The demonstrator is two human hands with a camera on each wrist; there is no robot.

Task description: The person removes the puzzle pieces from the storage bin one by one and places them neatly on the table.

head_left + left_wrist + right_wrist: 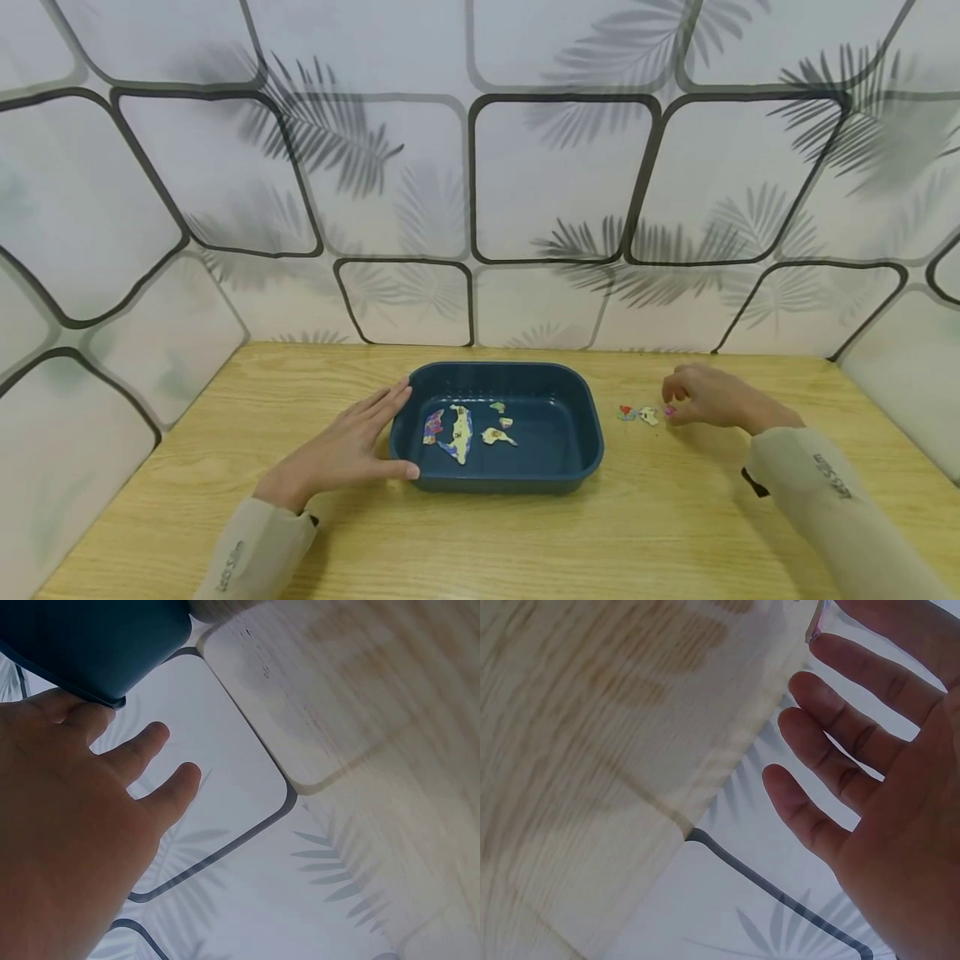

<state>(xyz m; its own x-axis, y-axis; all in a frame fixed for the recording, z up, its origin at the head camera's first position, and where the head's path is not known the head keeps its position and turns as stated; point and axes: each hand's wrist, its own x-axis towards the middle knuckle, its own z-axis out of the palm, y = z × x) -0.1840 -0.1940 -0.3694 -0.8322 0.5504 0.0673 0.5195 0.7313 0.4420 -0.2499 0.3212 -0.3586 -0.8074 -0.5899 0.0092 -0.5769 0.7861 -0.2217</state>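
Observation:
A dark blue rectangular tub [495, 485] stands on the wooden table. My left hand [341, 454] rests against its left side, fingers straight along the rim and thumb at the front left corner; the left wrist view shows the fingers [154, 739] spread by the tub's edge. Inside the tub lie several flat printed cut-out pieces [461, 433] of irregular shape. To the tub's right, my right hand [708, 398] pinches a small pink-purple cut-out piece [671, 412] between thumb and index finger. In the right wrist view its other fingers [810, 806] are extended, and only the piece's edge [815, 622] shows.
Between the tub and my right hand, a cream cut-out piece [648, 415] and a red and blue one [626, 412] lie on the table [660, 533]. A pale wall covering [555, 183] with dark outlines and leaf prints borders the table at the back and sides.

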